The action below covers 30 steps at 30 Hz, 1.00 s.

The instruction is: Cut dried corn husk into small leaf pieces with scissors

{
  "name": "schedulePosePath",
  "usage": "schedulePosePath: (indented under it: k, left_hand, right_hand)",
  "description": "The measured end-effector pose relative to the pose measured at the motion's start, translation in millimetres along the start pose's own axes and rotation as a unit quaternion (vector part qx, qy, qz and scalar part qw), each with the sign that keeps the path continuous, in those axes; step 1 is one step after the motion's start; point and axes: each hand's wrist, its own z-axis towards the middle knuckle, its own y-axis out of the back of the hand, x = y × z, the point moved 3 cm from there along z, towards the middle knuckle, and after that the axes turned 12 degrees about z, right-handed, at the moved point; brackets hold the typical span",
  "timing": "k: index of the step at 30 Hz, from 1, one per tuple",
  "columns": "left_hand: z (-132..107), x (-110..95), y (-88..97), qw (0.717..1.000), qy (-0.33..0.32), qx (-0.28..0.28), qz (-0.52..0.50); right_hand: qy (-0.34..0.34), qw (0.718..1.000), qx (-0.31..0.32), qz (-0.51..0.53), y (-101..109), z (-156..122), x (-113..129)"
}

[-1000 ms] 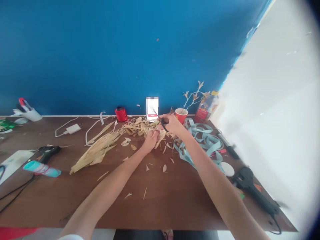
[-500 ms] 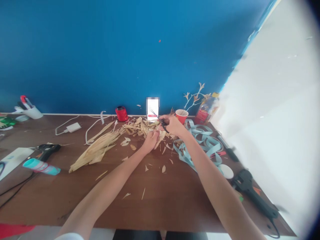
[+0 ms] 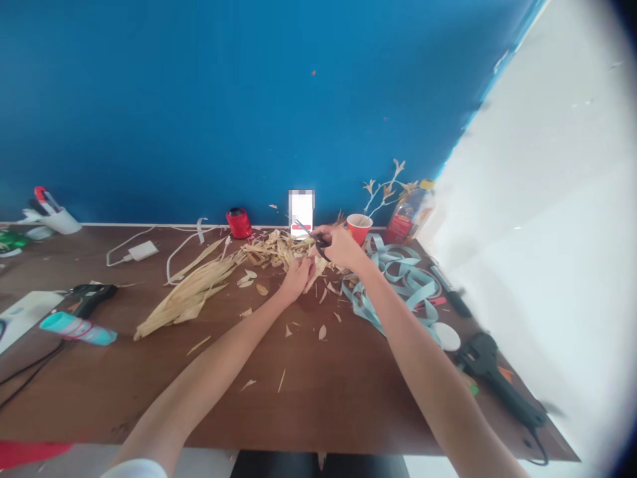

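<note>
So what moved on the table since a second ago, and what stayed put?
Very little. The right hand keeps its hold on the scissors, whose blades point a bit more up and left. The left hand stays pinched on a husk piece beside them. The whole view slid slightly, which is the camera. The husk pile, red cup and blue ribbon lie as before.

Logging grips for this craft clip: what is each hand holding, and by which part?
The right hand holds black scissors by the handles; the left hand pinches a dried husk piece at its lower end.
</note>
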Motion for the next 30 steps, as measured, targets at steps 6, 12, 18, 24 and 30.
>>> schedulePosePath:
  k: [6, 12, 18, 24, 30]
  left_hand:
    - [-21, -26, 1.0, 0.951, -0.166, -0.067, 0.253]
    - [-55, -46, -40.5, 0.786, -0.424, 0.107, 0.437]
    - [-56, -40, -53.1, 0.812, -0.396, 0.149, 0.403]
    - [-45, -30, -39.5, 0.831, -0.324, 0.02, 0.451]
    - [-48, -40, -28.5, 0.835, -0.311, -0.083, 0.446]
  right_hand:
    - [0.004, 0.993, -0.081, 0.086, 5, 3, -7]
    - [-0.025, 0.982, -0.11, 0.151, 0, 3, -10]
    - [-0.029, 0.983, -0.088, 0.16, -6, 3, -7]
    - [-0.016, 0.98, -0.115, 0.16, 4, 1, 4]
    - [-0.043, 0.982, -0.117, 0.144, 20, -2, 5]
